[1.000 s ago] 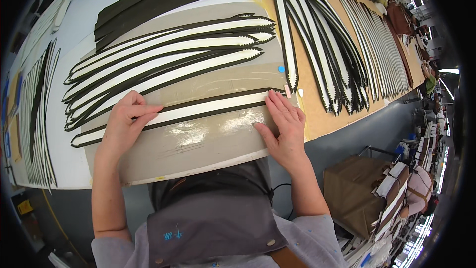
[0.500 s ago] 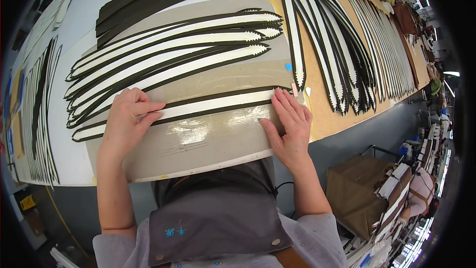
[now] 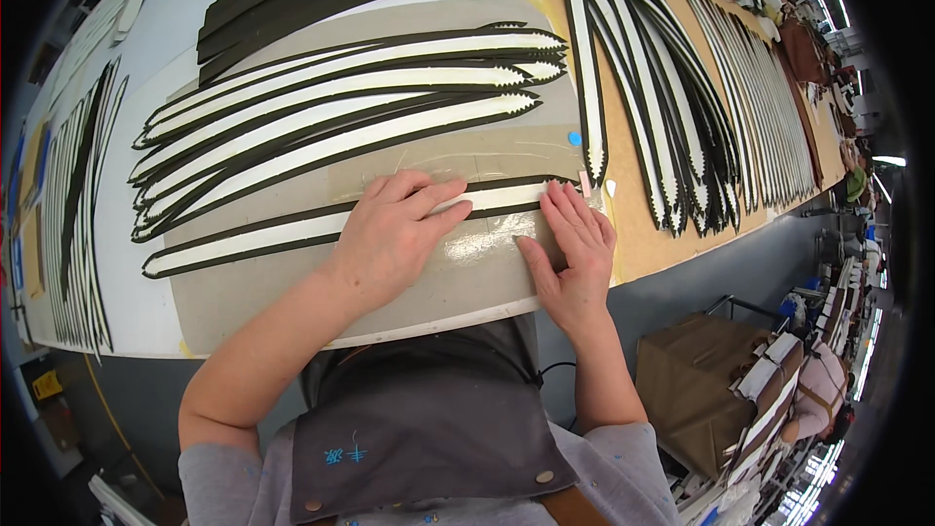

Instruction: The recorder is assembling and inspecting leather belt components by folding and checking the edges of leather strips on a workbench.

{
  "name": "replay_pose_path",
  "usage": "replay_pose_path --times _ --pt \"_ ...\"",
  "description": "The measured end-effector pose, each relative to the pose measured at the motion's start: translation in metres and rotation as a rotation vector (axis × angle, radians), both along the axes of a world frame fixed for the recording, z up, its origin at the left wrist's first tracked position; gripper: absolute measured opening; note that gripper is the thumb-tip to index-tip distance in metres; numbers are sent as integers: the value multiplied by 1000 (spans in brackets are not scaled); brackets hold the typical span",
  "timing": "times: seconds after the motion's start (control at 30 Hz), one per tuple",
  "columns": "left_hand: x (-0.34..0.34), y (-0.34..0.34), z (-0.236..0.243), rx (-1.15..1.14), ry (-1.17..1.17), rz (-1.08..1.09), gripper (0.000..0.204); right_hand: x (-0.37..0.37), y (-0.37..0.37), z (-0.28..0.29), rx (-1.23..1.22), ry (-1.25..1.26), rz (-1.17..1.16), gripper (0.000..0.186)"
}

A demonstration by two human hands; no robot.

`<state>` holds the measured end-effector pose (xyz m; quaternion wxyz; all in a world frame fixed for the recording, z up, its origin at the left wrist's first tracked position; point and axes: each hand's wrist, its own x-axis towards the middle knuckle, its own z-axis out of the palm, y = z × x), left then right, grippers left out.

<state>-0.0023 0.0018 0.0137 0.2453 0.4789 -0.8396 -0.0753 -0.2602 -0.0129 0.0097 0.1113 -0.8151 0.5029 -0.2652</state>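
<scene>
A long white strip with black edges lies across the grey mat in front of me, its toothed end to the right. My left hand is over the strip's middle, thumb and forefinger closed in a pinch along it. On the right end rests my right hand, fingers stretched out flat and thumb spread apart. Beyond them, several similar black-edged white strips lie in an overlapping pile. Close to the right fingertips are a small pink tab and a blue dot.
Dark flat pieces are stacked at the far side. More black-edged strips hang over the brown board on the right; thin strips lie far left. A brown covered box stands below, near another person.
My left hand has slid rightward along the strip, from near its left part to its middle. The right hand stays on the toothed end.
</scene>
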Motion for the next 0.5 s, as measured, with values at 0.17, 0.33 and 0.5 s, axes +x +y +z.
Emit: replay_pose_path --times 0.17,0.33,0.5 --pt "-2 -2 0 -38 30 7 31 -1 -1 0 -8 -2 -6 51" --pt "-5 -1 -2 -62 56 16 32 -1 0 0 -23 -4 -13 50" --pt "-4 0 -4 -34 85 56 33 3 1 -1 -19 -20 -10 50"
